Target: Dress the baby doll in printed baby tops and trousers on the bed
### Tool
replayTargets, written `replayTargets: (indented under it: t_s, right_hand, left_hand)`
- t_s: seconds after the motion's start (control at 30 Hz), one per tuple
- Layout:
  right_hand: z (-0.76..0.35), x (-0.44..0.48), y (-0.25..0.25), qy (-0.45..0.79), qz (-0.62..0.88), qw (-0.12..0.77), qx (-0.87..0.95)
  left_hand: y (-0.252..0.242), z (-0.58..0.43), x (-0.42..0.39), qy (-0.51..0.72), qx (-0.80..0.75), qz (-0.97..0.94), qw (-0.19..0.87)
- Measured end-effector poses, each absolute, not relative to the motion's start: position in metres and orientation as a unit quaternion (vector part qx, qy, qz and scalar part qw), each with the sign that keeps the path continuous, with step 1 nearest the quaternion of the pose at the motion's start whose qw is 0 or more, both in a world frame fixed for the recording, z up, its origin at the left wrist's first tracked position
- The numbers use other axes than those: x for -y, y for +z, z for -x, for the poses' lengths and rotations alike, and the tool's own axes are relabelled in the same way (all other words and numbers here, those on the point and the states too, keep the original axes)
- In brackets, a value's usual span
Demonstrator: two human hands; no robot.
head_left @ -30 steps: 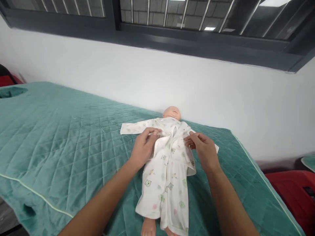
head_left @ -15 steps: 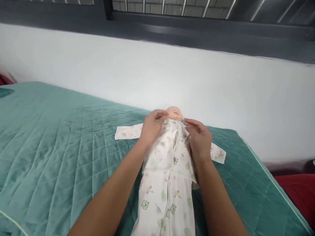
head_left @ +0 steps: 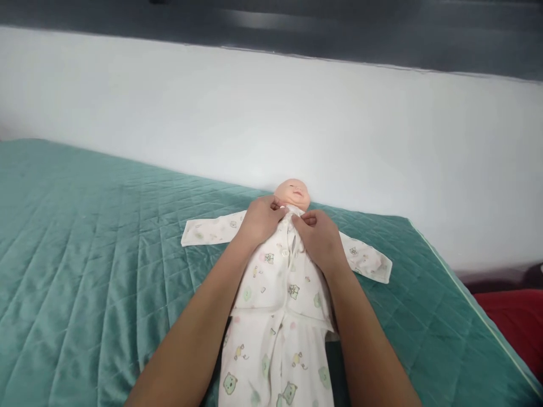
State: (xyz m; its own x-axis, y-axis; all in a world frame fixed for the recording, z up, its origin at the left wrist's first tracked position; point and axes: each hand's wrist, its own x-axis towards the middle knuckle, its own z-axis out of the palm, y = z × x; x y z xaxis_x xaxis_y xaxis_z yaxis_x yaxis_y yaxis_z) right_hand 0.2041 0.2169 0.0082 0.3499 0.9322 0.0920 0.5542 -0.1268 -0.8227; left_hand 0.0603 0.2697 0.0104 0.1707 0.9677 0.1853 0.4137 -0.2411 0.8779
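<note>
A baby doll (head_left: pixel 293 193) lies on its back with its head near the wall. It wears a white baby shirt (head_left: pixel 271 282) printed with small animals, sleeves spread to both sides, above matching trousers (head_left: pixel 278 362). My left hand (head_left: pixel 263 217) pinches the shirt's collar just under the doll's chin. Opposite it, my right hand (head_left: pixel 317 234) has its fingers closed on the other edge of the collar. Below the hands, the shirt's front shows a small gap between its edges.
A green quilted bedspread (head_left: pixel 106 271) stretches beneath the doll. Behind it rises a white wall (head_left: pixel 169 107) with a dark frame (head_left: pixel 271 25) along the top. Something red (head_left: pixel 515 316) sits beyond the bed's right edge.
Both hands have come closer together at the collar, the right one moving left and inward. The view has tilted down, so the window bars are out of sight.
</note>
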Motion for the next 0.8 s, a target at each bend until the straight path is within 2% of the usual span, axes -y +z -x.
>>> replayTargets:
  t_s: [0.1, 0.17, 0.27, 0.33, 0.47, 0.8]
  right_hand:
    - [-0.199, -0.225, 0.014, 0.184, 0.728, 0.377, 0.543]
    - [-0.198, -0.229, 0.016, 0.163, 0.727, 0.370, 0.556]
    - [-0.202, -0.230, 0.014, 0.197, 0.697, 0.419, 0.548]
    - [-0.207, -0.231, 0.010, 0.251, 0.658, 0.476, 0.526]
    - [-0.213, -0.233, 0.003, 0.331, 0.580, 0.553, 0.499]
    - [-0.212, -0.235, -0.003, 0.332, 0.530, 0.556, 0.548]
  left_hand:
    - [0.007, -0.061, -0.273, 0.448, -0.502, -0.647, 0.359]
    - [0.007, -0.063, -0.272, 0.497, -0.476, -0.601, 0.406]
    - [0.010, -0.068, -0.267, 0.531, -0.422, -0.542, 0.496]
    - [0.011, -0.071, -0.264, 0.522, -0.412, -0.536, 0.520]
    - [0.010, -0.071, -0.263, 0.489, -0.427, -0.579, 0.493]
    - [0.010, -0.070, -0.264, 0.470, -0.428, -0.623, 0.456]
